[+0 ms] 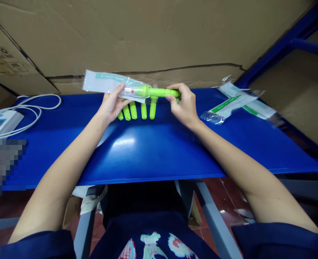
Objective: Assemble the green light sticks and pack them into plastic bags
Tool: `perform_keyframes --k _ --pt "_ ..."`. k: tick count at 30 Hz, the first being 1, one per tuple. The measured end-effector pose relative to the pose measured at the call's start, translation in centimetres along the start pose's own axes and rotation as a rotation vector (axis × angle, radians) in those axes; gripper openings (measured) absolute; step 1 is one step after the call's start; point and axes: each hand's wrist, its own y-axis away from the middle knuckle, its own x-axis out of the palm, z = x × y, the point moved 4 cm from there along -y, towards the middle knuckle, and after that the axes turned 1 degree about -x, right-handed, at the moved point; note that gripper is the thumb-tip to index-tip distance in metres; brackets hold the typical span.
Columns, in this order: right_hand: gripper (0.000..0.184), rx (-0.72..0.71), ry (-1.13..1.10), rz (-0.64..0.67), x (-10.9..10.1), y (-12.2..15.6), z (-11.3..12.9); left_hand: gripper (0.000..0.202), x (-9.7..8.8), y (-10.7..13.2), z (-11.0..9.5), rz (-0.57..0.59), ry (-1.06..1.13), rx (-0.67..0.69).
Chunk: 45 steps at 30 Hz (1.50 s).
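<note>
My left hand [113, 102] pinches a clear plastic sleeve [104, 82] with a white and pale green insert. A bright green pen-like item [159, 92] lies level, its left part with a clear section inside the sleeve. My right hand [183, 104] grips the item's right end, fingers and thumb closed around it. Its exact kind cannot be made out. Several similar green items [152, 109] lie side by side on the blue table just behind and below the sleeve; their upper ends are partly covered by it and by my left hand.
Flat plastic sleeves with green-striped inserts [226, 104] lie crossed at the right of the blue table [159, 158]. A white cable [37, 111] and a white device [6, 122] sit at the left. Cardboard [148, 36] stands behind; a blue metal frame [277, 46] rises at the right.
</note>
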Motion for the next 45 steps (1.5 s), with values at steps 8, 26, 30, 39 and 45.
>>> perform_keyframes --k 8,26,30,39,45 --pt "0.038 0.056 -0.015 -0.042 0.1 0.2 0.0 0.034 -0.2 -0.2 0.4 -0.043 -0.02 0.003" --pt "0.041 0.055 -0.019 -0.045 1.1 1.3 1.9 0.043 2.0 1.4 1.4 0.032 -0.031 -0.07" --pt "0.04 0.064 -0.042 -0.058 1.1 1.3 1.8 0.045 2.5 1.9 1.6 0.054 -0.008 -0.1" --pt "0.033 -0.01 -0.103 -0.095 1.8 1.5 1.4 0.043 3.5 2.8 1.6 0.072 0.031 -0.149" --pt "0.048 0.039 -0.09 -0.122 2.0 1.7 0.9 0.033 4.1 3.2 1.9 0.074 0.052 -0.178"
